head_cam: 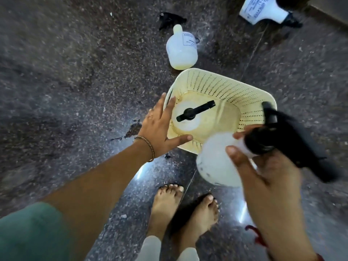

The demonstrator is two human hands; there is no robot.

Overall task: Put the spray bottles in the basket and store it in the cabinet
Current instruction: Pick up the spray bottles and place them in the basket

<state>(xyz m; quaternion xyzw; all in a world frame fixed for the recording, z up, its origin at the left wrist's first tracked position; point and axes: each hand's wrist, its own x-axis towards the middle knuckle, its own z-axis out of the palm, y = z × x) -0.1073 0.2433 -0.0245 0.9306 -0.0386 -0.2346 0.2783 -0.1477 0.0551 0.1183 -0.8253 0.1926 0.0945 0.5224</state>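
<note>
A cream perforated basket stands on the dark stone floor. One white spray bottle with a black trigger head stands upright inside it, at its left side. My left hand is spread open, its fingers resting on the basket's left rim. My right hand grips a second white spray bottle by its neck, just over the basket's near right corner; it is blurred. A third bottle lies on the floor beyond the basket. A fourth bottle lies at the top right.
My two bare feet stand on the speckled floor just in front of the basket. A floor joint line runs diagonally past the basket's right side. A lighter strip of wall or step shows at the top right corner.
</note>
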